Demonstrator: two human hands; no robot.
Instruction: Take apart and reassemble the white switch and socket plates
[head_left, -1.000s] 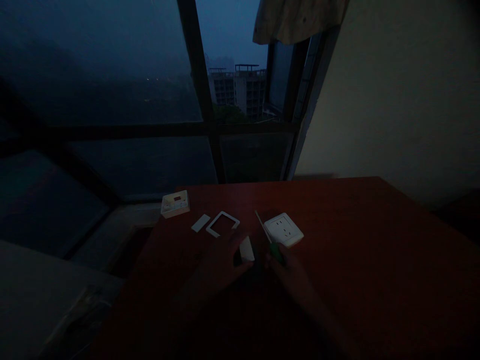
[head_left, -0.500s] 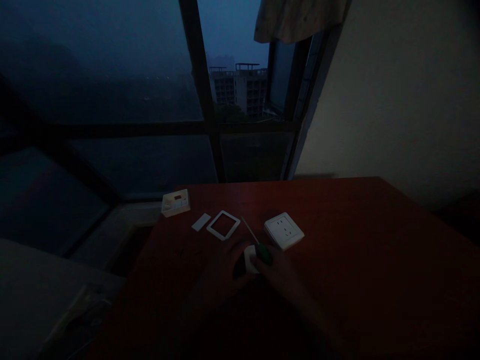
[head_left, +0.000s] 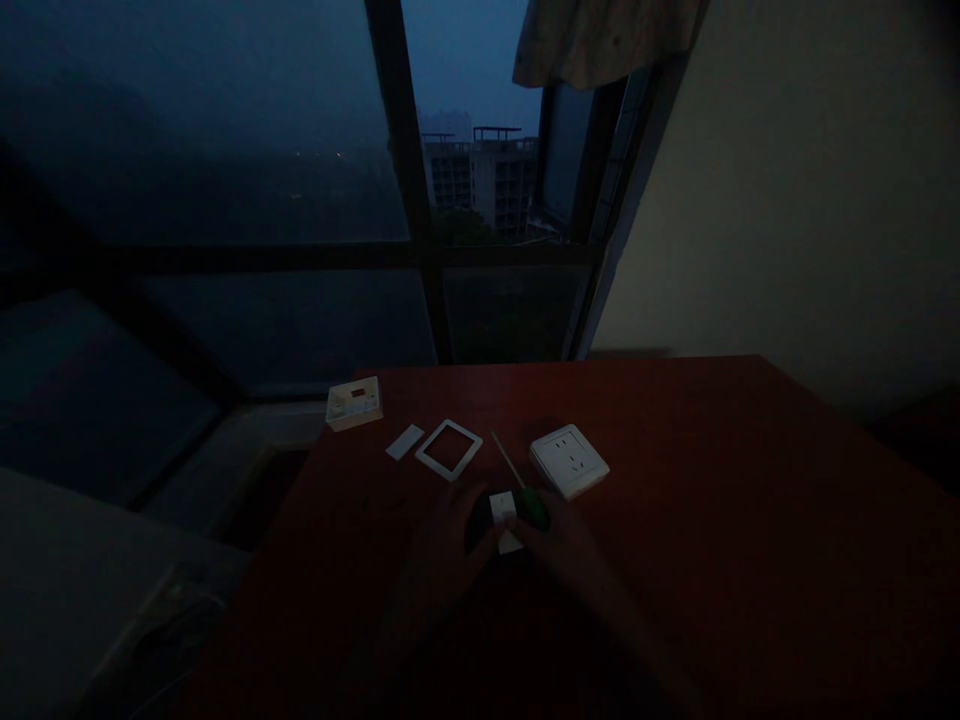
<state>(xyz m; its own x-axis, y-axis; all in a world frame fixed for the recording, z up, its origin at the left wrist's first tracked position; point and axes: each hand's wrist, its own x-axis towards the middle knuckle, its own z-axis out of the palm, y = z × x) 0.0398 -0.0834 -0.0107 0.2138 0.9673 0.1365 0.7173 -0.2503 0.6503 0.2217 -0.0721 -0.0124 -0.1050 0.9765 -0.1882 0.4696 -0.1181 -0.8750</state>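
Near the table's front, my left hand [head_left: 448, 535] curls around the dark edge of a switch module with a white front [head_left: 502, 505]. My right hand [head_left: 562, 535] is closed around the green handle of a screwdriver [head_left: 533, 506], whose shaft points away and slightly left. The right thumb also presses on the module's white face. Just beyond the hands lies a white square frame [head_left: 426, 458]. A socket box with slotted holes [head_left: 568, 461] rests beside the right hand. Dim light hides much of the fingers.
A white rectangular strip [head_left: 405, 442] lies left of the frame. At the far left corner of the reddish table [head_left: 675, 420] stands an open white back box [head_left: 354, 405]. Windows rise behind the table, and a pale wall [head_left: 787, 200] is on the right.
The switch module has tilted, so more of its white face shows. The screwdriver has shifted slightly right along with my right hand. The parts on the table stay where they were.
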